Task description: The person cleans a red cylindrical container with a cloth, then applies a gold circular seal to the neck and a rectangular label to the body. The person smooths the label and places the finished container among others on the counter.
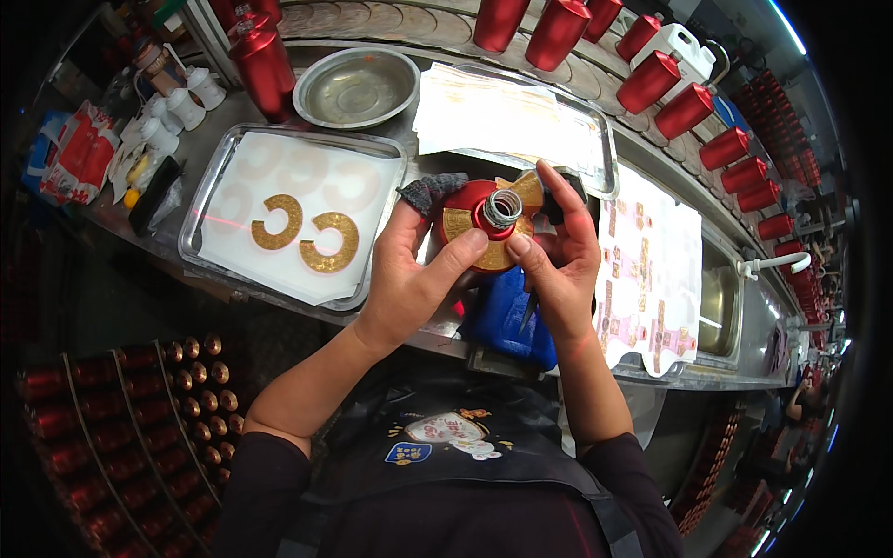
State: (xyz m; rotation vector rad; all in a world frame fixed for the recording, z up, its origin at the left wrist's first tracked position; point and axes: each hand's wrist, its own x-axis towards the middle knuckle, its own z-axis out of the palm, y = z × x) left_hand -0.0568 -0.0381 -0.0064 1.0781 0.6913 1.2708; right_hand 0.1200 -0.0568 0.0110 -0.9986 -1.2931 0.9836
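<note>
A red bottle (476, 194), neck toward the wearer, is held over the counter (435, 325) between left hand (402, 279) and right hand (567, 270), thumbs (456, 259) at its gold label (458, 224). It looks stiff, smooth, probably slippery; its sides seem the safest hold. A tray (195, 216) lies left.

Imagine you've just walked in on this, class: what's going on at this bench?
A person holds a red bottle between the left hand and right hand, both thumbs near its open neck. A curved gold piece sits around the neck on the shoulder; whether it is fully stuck down, I cannot tell. Two gold C-shapes lie on a white sheet in a metal tray to the left.
</note>
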